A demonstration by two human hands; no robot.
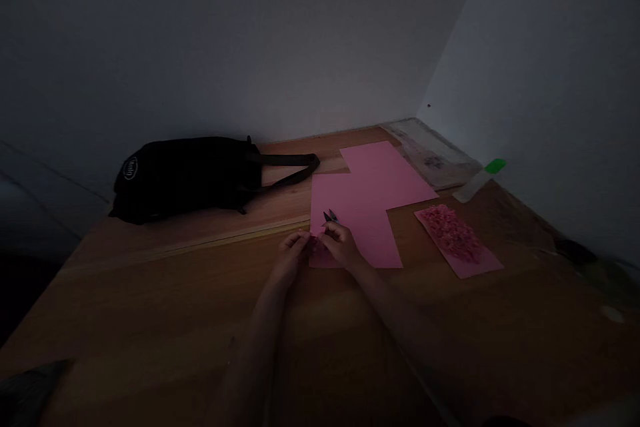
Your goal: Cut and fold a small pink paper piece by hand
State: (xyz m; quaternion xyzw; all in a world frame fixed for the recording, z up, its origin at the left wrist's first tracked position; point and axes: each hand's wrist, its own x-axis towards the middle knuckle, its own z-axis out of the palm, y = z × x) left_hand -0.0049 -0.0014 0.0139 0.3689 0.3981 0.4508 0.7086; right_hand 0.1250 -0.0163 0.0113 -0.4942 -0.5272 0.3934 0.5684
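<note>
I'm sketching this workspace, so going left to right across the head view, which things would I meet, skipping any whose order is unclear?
The black bag's body → left hand → right hand → pink shreds on a small pink sheet.

sheets (pixel 357 213): paper, smooth, matt | shreds (pixel 454 233): rough, crinkled, paper-like | table (pixel 150 307): wood-grained, low sheen | bag (pixel 190 177): cloth, matt | bottle (pixel 473 185): plastic, smooth, translucent | wall (pixel 300 47): matt, smooth-looking
</note>
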